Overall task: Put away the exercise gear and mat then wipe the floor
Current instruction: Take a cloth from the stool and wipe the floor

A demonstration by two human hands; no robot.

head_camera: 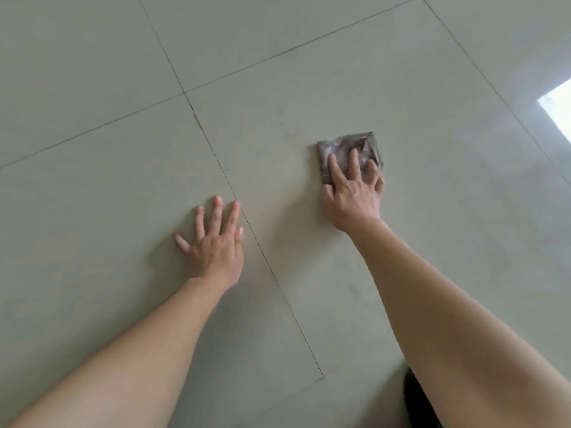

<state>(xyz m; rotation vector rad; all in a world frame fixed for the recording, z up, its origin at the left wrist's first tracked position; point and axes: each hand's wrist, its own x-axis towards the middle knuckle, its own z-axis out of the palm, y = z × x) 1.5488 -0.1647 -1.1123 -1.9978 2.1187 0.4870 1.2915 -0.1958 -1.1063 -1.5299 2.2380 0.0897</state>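
A small folded grey-brown cloth (346, 146) lies flat on the pale tiled floor (278, 88), right of centre. My right hand (352, 193) presses down on the cloth's near half with fingers spread, covering part of it. My left hand (213, 242) rests flat on the bare tile to the left, fingers apart, holding nothing. Both forearms reach in from the bottom edge. No exercise gear or mat is in view.
Dark grout lines (216, 156) cross the large tiles. A bright patch of light (556, 106) reflects off the floor at the right edge. Something dark (417, 403) shows under my right forearm at the bottom.
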